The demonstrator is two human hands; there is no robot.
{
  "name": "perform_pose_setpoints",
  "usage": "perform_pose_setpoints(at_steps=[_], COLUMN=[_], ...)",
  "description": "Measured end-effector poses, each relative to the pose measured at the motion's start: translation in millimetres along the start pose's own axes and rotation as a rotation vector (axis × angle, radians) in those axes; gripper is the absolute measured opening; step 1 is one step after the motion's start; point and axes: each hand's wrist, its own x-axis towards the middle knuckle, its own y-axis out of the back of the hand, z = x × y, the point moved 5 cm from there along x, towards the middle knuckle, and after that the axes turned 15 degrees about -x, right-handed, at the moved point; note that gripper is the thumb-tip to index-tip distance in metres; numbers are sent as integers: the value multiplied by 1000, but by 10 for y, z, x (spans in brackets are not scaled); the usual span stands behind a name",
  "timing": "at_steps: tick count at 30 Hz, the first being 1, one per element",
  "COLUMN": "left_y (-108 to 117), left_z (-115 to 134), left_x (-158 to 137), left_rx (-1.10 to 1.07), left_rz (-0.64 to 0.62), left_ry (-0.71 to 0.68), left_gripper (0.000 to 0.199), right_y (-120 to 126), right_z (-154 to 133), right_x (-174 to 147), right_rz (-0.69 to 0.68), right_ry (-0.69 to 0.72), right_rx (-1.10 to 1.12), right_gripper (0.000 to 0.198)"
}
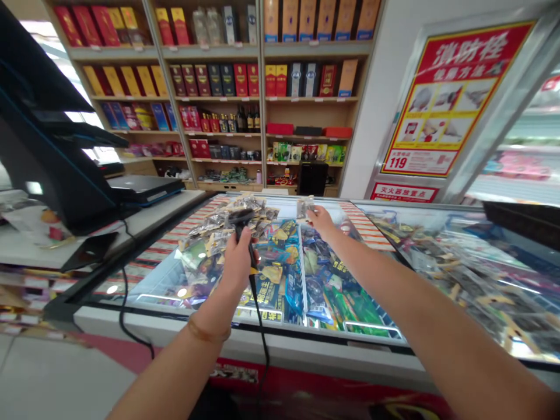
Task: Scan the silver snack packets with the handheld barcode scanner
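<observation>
My left hand (240, 258) is wrapped round the handle of a black barcode scanner (240, 218), its cord hanging down over the front of the freezer. Stretched out farther, my right hand (321, 220) pinches a small clear packet (305, 207) above the far part of the glass lid. What the packet holds is too small to make out. A pile of similar small packets (214, 220) lies on the glass, beyond and left of the scanner. Under the glass, colourful frozen-food bags (280, 274) fill the freezer on both sides of a white wire divider (302, 268).
On the left a checkout machine (52, 146) stands on a counter (26, 251), with a dark phone-like slab (90, 252) at its edge. More small packets (464, 280) cover the glass at right, near a black tray (525, 227). Shelves of boxes (210, 80) line the back wall.
</observation>
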Motion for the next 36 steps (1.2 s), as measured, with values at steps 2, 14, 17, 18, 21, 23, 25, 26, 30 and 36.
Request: perform_pose_setpoints(at_steps=[2,14,17,18,21,23,25,26,30,36], left_y=[227,591,455,389,138,-69,-300,-418,-835,-1018], left_z=[157,268,176,133,-43,-186,-336,-414,-741,-1128], left_x=[81,145,159,155,109,53,-20,-61,-238,-362], left_rx=[-22,-72,-62,-64,-74,-79,-77,-76,-48,2], left_rz=[80,151,114,98,49,10,-42,-69,-182,-335], left_ry=[-39,-35,-24,-16,39,79,108,122,189,272], left_gripper=[42,45,47,47,46,46,47,47,48,53], right_y=[-354,-1743,-1504,-1374,-869,-448,39,308,1506,3169], right_z=[-359,-1222,-1070,-978,-562,-205,160,330,821,1428], right_x=[46,164,196,206,225,228,226,223,179,7], right_rz=[-51,-291,-248,-229,-150,-83,-2,41,188,205], right_ry=[45,-12,2,6,-16,-48,-73,-79,-53,-288], right_rx=[86,328,315,298,206,122,27,-42,-635,-1085], right_gripper=[29,34,26,22,16,16,16,16,23,13])
